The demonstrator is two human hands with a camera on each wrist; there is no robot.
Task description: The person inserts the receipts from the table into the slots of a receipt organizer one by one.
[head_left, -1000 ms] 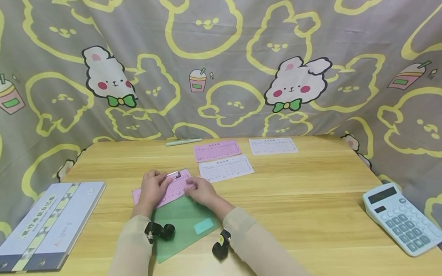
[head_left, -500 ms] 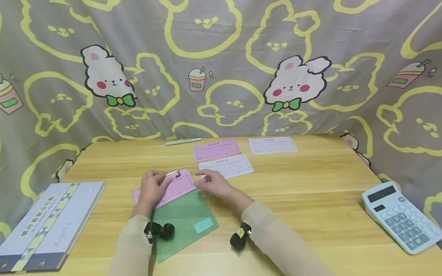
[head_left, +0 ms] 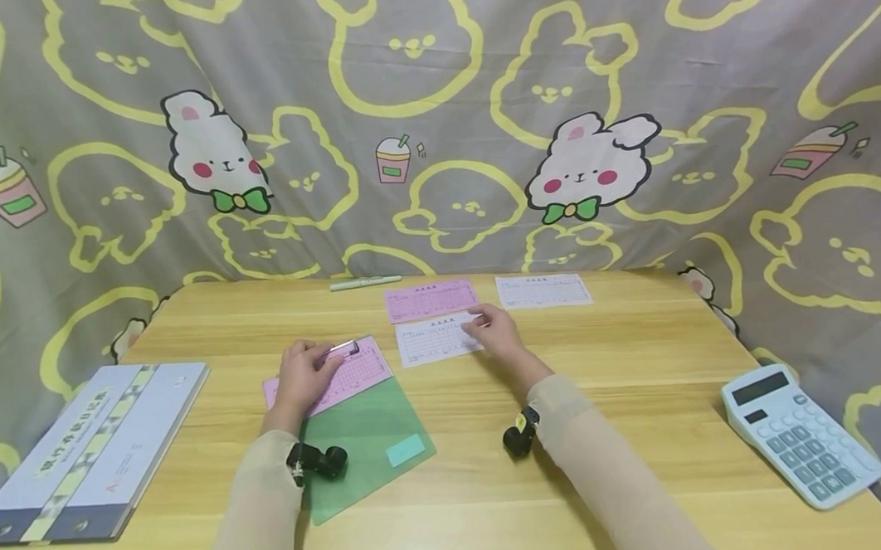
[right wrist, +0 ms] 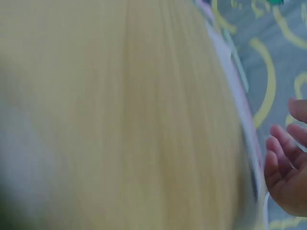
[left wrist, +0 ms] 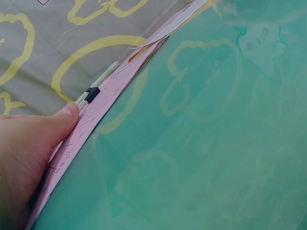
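A grey curtain [head_left: 423, 85] printed with yellow outlines and white rabbits hangs along the back and sides of the wood-grain surface [head_left: 606, 432]. At the left edge lies a white and dark-blue ledger book [head_left: 98, 442] with Chinese lettering. Left of centre is a translucent green clipboard [head_left: 367, 445], lying at a slant, and by the right edge sits a pale blue calculator [head_left: 808, 438] with its keys facing up.

Four printed forms come next. The clipped pink form [head_left: 359, 375] lies across the far end of the clipboard; just beyond and to the right is the near white form [head_left: 436, 342], with the loose pink form [head_left: 434, 300] behind it and the far white form [head_left: 543, 290] farther to the right.

The left hand [head_left: 304, 373] grips the far end of the clipboard, thumb on the clipped pink form and fingers curled at the edge. The right hand [head_left: 499, 334] is at the right end of the near white form, its fingers loosely bent and holding nothing; I cannot tell whether they touch the paper, as the right wrist view is blurred.

A slim pale green pen [head_left: 366, 283] lies near the back edge. Beside the left thumb is the clipboard's metal clip [head_left: 347, 347]; a turquoise label [head_left: 406, 451] marks the near right corner.
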